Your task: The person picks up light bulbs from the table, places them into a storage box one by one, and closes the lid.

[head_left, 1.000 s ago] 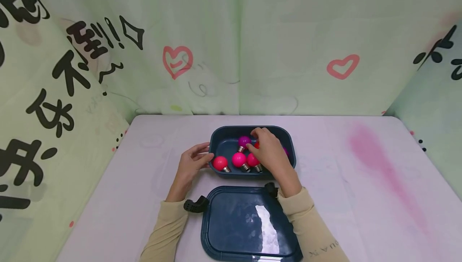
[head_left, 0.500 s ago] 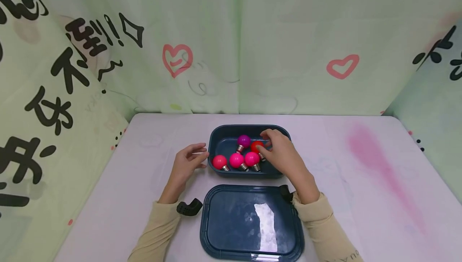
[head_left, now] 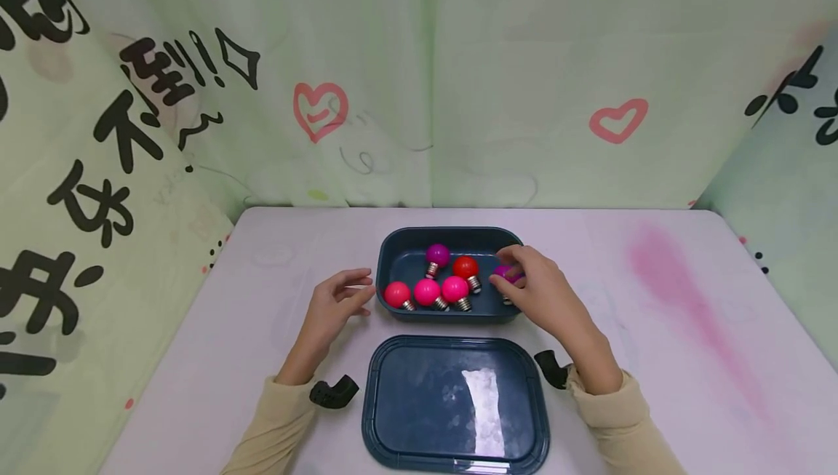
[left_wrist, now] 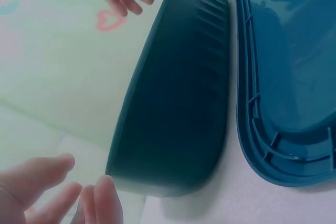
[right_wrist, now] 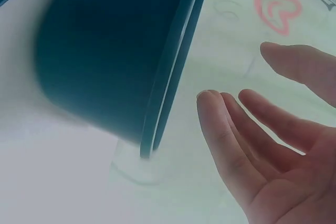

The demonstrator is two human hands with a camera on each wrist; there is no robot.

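A dark blue box (head_left: pixel 452 316) holds several small light bulbs: a pinkish-red bulb (head_left: pixel 396 294) at the left, two pink bulbs (head_left: pixel 427 292) beside it, a purple bulb (head_left: pixel 437 254) and a red bulb (head_left: pixel 465 266) behind. Another purple bulb (head_left: pixel 503 271) lies at the right end, partly hidden by my right hand (head_left: pixel 540 286). That hand hovers over the box's right end, fingers loosely bent; the right wrist view shows nothing between its thumb and fingers. My left hand (head_left: pixel 335 306), fingers relaxed, is at the box's left end; whether it touches is unclear.
A dark blue lid (head_left: pixel 419 402) lies flat on the white table (head_left: pixel 655 388), just in front of the box. Fabric walls (head_left: pixel 511 60) with drawn hearts and black lettering stand behind and at both sides. A black wrist mount (head_left: pixel 334 392) sits at the left cuff.
My right hand has moved right from the red bulb to the box's right end, uncovering the red bulb. My left hand has drawn slightly left, away from the box's rim.
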